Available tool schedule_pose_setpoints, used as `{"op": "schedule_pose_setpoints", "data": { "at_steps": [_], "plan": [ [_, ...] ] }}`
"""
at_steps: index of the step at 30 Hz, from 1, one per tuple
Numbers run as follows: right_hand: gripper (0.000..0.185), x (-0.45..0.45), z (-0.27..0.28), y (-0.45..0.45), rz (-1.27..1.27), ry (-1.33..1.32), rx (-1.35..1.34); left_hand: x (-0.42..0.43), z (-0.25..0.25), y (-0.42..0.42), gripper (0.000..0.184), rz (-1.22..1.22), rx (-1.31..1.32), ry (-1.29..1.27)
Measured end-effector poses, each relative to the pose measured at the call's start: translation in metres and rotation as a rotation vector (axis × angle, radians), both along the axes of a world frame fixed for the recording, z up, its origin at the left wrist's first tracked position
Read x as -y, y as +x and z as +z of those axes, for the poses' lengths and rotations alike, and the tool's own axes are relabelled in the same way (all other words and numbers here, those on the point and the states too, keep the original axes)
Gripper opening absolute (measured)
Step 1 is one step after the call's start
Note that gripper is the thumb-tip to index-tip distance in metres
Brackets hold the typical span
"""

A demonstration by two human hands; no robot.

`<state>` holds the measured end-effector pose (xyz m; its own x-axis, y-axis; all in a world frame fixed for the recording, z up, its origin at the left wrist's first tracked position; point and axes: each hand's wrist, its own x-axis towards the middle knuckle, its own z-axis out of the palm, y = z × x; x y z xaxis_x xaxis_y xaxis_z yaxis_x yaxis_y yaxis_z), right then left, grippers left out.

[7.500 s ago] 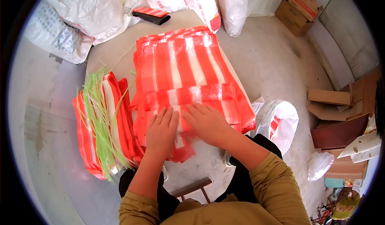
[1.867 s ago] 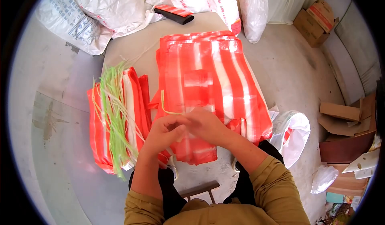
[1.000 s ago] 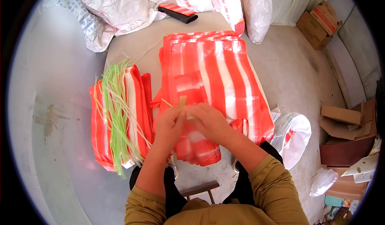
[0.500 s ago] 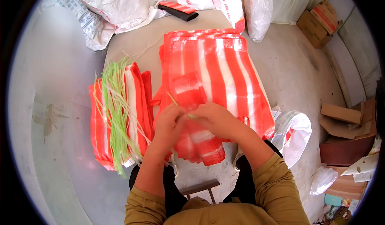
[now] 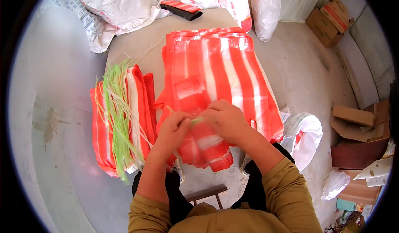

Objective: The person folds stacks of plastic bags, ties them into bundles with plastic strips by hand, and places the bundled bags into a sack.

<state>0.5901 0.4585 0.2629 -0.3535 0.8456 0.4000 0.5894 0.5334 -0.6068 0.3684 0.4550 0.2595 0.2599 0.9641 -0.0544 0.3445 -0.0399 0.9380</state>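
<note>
A rolled bundle of red-and-white striped plastic bags [image 5: 212, 143] lies across the front of a flat stack of the same bags [image 5: 235, 66]. Around the bundle's middle runs a thin pale-green strip [image 5: 198, 120]. My left hand [image 5: 172, 127] pinches the strip on the bundle's left side, thumb against forefinger. Over the right side, my right hand [image 5: 226, 118] is closed on the strip too, its fingertips somewhat blurred. To the left, many loose green strips [image 5: 118, 125] are draped over another pile of folded striped bags [image 5: 97, 127].
At the table's [image 5: 137, 41] far edge lies a black and red-striped roll [image 5: 181, 10]. White sacks [image 5: 114, 4] stand behind it. On the floor at right are an open white sack [image 5: 305, 139], cardboard boxes [image 5: 326, 27] and a small clear bag [image 5: 336, 186]. A stool [image 5: 208, 193] is below.
My right hand has shifted slightly up and turned at the strip, while my left hand stays pinched close to its former spot. The whole view has moved a little.
</note>
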Motion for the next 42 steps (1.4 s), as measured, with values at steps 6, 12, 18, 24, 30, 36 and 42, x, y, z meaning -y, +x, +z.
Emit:
{"op": "schedule_pose_setpoints", "data": {
  "at_steps": [6,12,18,24,30,36,42],
  "plan": [
    [0.020,0.005,-0.001,0.007,-0.045,-0.225,-0.009,-0.002,-0.001,0.004,0.004,0.096,-0.142,0.229],
    [0.022,-0.002,0.023,-0.004,-0.085,-0.344,-0.253,-0.023,-0.003,0.011,0.002,0.233,0.084,0.361],
    [0.019,-0.012,-0.005,0.002,-0.167,-0.163,-0.095,-0.026,-0.015,0.007,0.010,0.286,-0.148,0.289],
    [0.014,-0.013,-0.005,0.012,-0.171,-0.144,0.139,-0.022,-0.020,0.002,0.021,0.352,-0.198,0.231],
    [0.016,-0.010,0.002,0.003,-0.098,-0.115,-0.085,-0.022,-0.021,0.004,0.027,0.360,-0.268,0.226],
    [0.022,-0.016,-0.013,-0.010,0.154,-0.455,-0.427,-0.023,-0.027,0.009,0.026,0.338,-0.321,0.268],
    [0.018,-0.020,-0.008,-0.006,-0.013,-0.553,-0.154,-0.022,-0.020,0.007,0.021,0.332,-0.348,0.434]
  ]
}}
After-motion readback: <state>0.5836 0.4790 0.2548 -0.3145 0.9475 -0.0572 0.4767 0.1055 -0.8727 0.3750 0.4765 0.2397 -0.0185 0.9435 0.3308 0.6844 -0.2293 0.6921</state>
